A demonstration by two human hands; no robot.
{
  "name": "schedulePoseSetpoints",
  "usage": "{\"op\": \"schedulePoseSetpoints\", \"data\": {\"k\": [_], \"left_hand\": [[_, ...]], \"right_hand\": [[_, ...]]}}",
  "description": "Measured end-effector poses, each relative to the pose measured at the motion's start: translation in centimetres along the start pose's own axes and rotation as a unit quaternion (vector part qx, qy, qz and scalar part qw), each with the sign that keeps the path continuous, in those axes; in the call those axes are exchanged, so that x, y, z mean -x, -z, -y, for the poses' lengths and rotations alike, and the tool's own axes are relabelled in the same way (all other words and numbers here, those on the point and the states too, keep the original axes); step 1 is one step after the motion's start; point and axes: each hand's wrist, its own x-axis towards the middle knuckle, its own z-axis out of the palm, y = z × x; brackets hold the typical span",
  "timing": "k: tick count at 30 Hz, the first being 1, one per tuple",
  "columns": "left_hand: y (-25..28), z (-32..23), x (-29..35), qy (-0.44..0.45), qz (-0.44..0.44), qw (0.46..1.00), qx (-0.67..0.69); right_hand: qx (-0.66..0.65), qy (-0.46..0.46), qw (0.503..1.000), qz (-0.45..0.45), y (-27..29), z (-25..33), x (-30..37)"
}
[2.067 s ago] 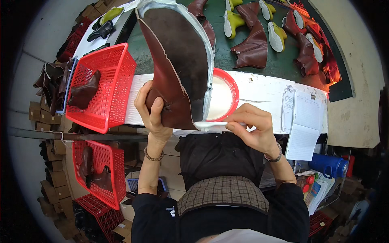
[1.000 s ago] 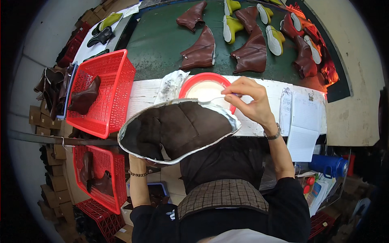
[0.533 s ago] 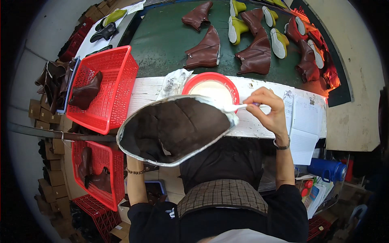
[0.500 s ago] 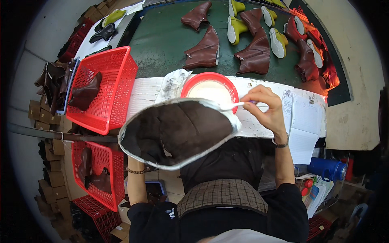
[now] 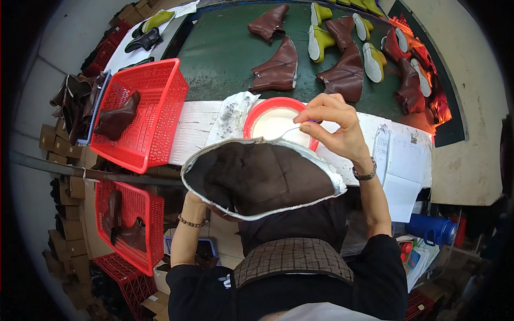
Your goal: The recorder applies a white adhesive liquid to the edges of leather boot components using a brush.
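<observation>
In the head view, the right hand [image 5: 334, 128] pinches a thin brush [image 5: 286, 132] over the red bowl [image 5: 257, 109] of white glue at the bench [image 5: 187, 134] front edge. The brown boot upper [image 5: 257, 179] is held up before the bench; the left hand is hidden beneath it, so its grip cannot be told. A red basket [image 5: 155, 101] sits at the bench's left end.
</observation>
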Motion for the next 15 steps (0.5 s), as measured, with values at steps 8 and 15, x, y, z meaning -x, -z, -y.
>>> {"op": "schedulePoseSetpoints", "data": {"k": [8,15], "left_hand": [[-2.6,1.1,-0.7,0.063,0.053,0.975,-0.206],[-0.7,3.1,-1.3,0.233,0.023,0.965,-0.118]], "right_hand": [[0.064,0.015,0.997,0.043,0.7,0.6,-0.6],[0.035,0.109,0.99,0.079,-1.9,0.6,-3.5]]}}
